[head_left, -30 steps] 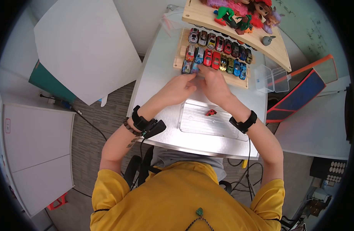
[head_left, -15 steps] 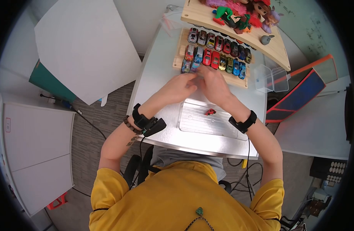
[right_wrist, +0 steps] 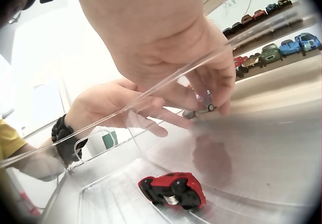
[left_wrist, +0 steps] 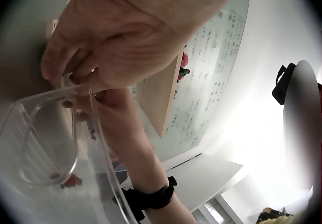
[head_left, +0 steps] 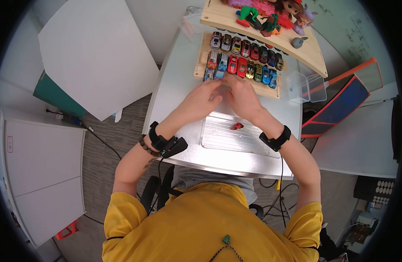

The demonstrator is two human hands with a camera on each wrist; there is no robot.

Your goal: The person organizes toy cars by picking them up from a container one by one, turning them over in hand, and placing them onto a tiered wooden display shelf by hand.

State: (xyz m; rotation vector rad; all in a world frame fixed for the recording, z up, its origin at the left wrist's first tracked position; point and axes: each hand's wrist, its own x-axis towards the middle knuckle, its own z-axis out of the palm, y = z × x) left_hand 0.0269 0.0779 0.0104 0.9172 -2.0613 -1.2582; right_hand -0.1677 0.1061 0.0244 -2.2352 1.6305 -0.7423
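My right hand [head_left: 244,98] reaches to the left end of the lowest row on a wooden stepped rack [head_left: 271,92]. Its fingers pinch a small bluish-purple toy car [head_left: 219,73], whose wheel shows below the fingertips in the right wrist view. Close beside it, my left hand [head_left: 201,100] has its fingers loosely extended, their tips near the same car. Another blue toy car [head_left: 208,74] stands just left of it. Nearer the person, a red toy car [right_wrist: 173,190] lies on its side in a clear plastic tray [head_left: 209,142], underside showing.
Two rows of toy cars [head_left: 241,67] fill the steps behind. Above them a wooden shelf [head_left: 314,56] holds dolls, green figures and a grey figure [head_left: 299,42]. A clear open box [head_left: 299,87] sits right of the rack; a blue panel with red edging [head_left: 341,107] leans beyond it.
The head view has shifted slightly. The bluish-purple car, partly covered by the fingers before, shows more clearly now in the lowest row. Both hands stay nearly in place.
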